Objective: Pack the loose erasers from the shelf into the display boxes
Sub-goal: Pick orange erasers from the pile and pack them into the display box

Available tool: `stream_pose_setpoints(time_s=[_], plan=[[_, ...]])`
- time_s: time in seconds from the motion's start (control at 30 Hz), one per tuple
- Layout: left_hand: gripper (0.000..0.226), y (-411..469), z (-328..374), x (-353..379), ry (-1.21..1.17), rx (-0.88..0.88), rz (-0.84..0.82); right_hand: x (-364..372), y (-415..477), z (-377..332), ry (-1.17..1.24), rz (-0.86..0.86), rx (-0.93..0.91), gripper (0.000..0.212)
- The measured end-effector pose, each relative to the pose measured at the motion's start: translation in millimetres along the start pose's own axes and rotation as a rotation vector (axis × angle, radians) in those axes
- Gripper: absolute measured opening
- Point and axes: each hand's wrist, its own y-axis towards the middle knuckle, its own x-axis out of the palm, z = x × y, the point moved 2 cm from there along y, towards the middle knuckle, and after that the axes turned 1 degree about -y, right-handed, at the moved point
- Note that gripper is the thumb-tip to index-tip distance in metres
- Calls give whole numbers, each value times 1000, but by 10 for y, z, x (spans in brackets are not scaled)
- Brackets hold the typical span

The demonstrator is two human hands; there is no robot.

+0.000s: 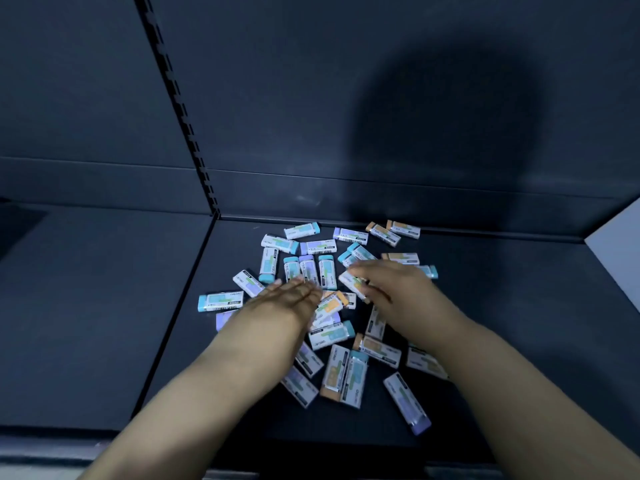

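The loose erasers (343, 375) lie scattered on the dark shelf (554, 323). The left hand (287, 296) lies flat over the pile's middle, fingers straight and together. The right hand (391, 285) is blurred; a white eraser (350, 282) sits between its fingers and thumb, grip unclear

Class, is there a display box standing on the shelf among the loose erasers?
No: only loose erasers lie scattered on the dark shelf; no box is in view.

Left hand (289, 297) flat, outstretched; right hand (393, 287) palm down, grip blurred.
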Motion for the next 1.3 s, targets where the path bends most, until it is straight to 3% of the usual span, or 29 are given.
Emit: stream_pose_setpoints(time_s=[0.1, 0.3, 0.43, 0.67, 0.8, 0.97, 1.1, 1.2, 1.3], plan=[[63, 28, 66, 52, -101, 66, -53, -80, -65, 122, -70, 63, 129, 29], [31, 65, 93, 54, -225, -105, -16, -51, -175, 55, -108, 17, 201, 29], [22, 70, 91, 64, -189, -151, -12, 19, -220, -15, -82, 17, 219, 31], [24, 61, 206, -23, -134, -178, 91, 116, -227, -120, -115, 7, 178, 27], [46, 55, 174, -38, -153, -239, 39, 134, -215, -119, -143, 25, 185, 22], [15, 103, 97, 4, -104, -219, -27, 116, -123, -80, -228, 20, 202, 19], [38, 133, 21, 33, -186, -179, 22, 153, -51, -81, -295, -40, 220, 21], [60, 163, 7, 70, -224, -88, -109, 186, -9, -67, -313, 9, 266, 21], [65, 197, -1, 82, -226, -63, -160, 201, 45, -57, -350, 52, 276, 24]])
